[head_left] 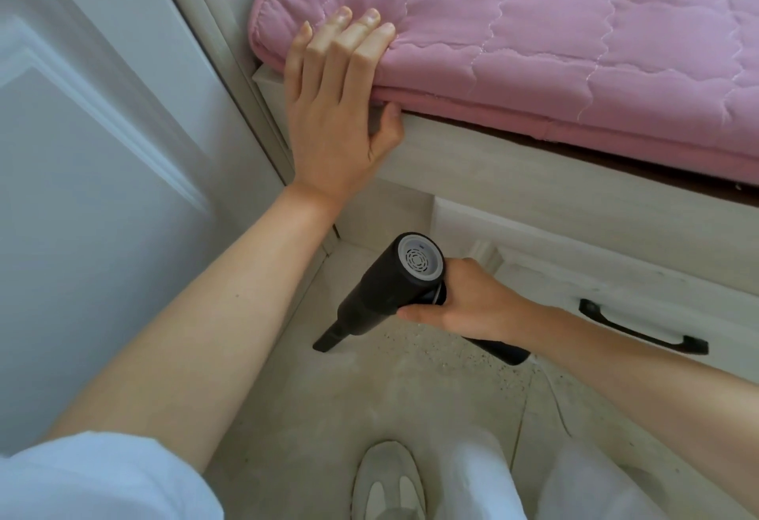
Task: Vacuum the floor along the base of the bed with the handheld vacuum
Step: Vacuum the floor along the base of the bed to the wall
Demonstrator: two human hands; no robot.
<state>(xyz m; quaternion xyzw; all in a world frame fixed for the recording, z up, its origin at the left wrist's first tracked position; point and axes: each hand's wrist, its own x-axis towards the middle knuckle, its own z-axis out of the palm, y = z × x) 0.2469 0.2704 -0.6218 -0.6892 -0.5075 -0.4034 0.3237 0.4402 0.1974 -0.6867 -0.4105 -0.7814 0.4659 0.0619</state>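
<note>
My right hand (pixel 472 304) grips the handle of a black handheld vacuum (pixel 384 291) with a grey vented rear cap. Its narrow nozzle (pixel 328 339) points down-left and touches the pale speckled floor (pixel 369 388) near the corner where the bed base meets the wall. My left hand (pixel 336 108) rests on the corner of the pink quilted mattress pad (pixel 554 38), fingers spread over the top and thumb tucked under its edge. The whitewashed wooden bed frame (pixel 513 174) runs along the right.
A white panelled door (pixel 82 149) stands at the left, close to the bed corner. A bed drawer with a black handle (pixel 642 328) sits to the right of the vacuum. My shoe (pixel 388 482) and white trousers are at the bottom.
</note>
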